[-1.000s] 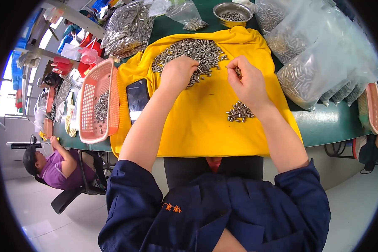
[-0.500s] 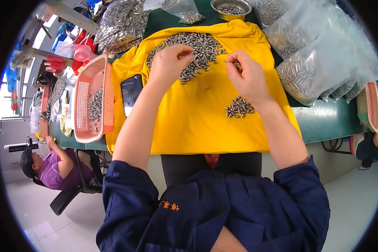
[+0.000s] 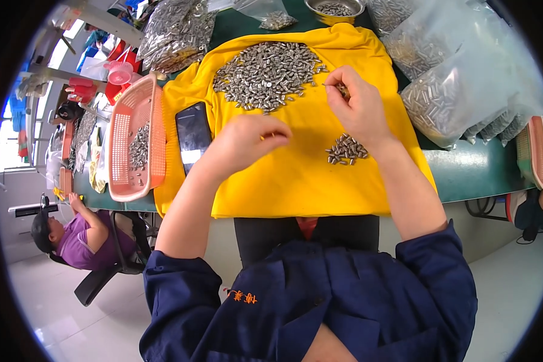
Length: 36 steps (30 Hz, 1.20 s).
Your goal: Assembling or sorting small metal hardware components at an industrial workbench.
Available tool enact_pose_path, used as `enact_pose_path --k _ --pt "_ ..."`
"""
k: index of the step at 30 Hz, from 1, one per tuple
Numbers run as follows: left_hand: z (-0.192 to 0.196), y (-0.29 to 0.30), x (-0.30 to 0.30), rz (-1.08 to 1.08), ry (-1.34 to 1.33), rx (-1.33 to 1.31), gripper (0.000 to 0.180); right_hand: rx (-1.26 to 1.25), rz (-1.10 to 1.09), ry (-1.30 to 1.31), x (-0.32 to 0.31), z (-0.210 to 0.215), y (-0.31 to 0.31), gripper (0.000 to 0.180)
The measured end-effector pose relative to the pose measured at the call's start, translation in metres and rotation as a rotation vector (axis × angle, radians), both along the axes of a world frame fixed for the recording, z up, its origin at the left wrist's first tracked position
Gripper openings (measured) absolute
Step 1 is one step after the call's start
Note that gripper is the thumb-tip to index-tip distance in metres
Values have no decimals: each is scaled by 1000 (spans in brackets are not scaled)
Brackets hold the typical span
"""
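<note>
So we'd guess we're partway through handling little metal pieces (image 3: 268, 75) a few at a time: the large heap sits at the far end of the yellow cloth (image 3: 271, 193) on the green tabletop (image 3: 464, 175), with a small pile (image 3: 347, 149) nearer us, by the right forearm. Our right hand (image 3: 357, 111) has its grip curled around what look like a few pieces, near the heap's edge. Our left hand (image 3: 250, 142) hovers over the cloth, fingers bent; can't tell if it's pinching anything. Next move probably calls for light, precise fingertips. Pieces look silvery, shiny, stubby and cylindrical, lying every which way.
</note>
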<state>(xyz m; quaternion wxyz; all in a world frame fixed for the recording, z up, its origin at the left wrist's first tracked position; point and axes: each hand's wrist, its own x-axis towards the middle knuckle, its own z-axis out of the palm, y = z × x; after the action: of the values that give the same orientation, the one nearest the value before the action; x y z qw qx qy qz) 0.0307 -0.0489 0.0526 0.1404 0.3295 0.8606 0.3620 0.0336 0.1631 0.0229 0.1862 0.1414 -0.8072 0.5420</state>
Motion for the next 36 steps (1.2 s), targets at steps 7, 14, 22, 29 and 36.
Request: enact_pose_path --k 7,14,22,29,36 --pt "-26 26 -19 304 -611 696 15 -138 45 -104 -2 -8 -3 6" --pt "-45 42 -22 341 -909 952 18 -302 207 -307 0 -5 0 3" --pt "-49 42 -26 262 -773 893 15 -203 232 -301 2 -1 1 3" --pt "-47 42 -24 292 -600 754 14 61 134 -226 7 5 -5 7" --pt "-47 44 -21 274 -479 705 13 152 99 -148 9 4 -7 8"
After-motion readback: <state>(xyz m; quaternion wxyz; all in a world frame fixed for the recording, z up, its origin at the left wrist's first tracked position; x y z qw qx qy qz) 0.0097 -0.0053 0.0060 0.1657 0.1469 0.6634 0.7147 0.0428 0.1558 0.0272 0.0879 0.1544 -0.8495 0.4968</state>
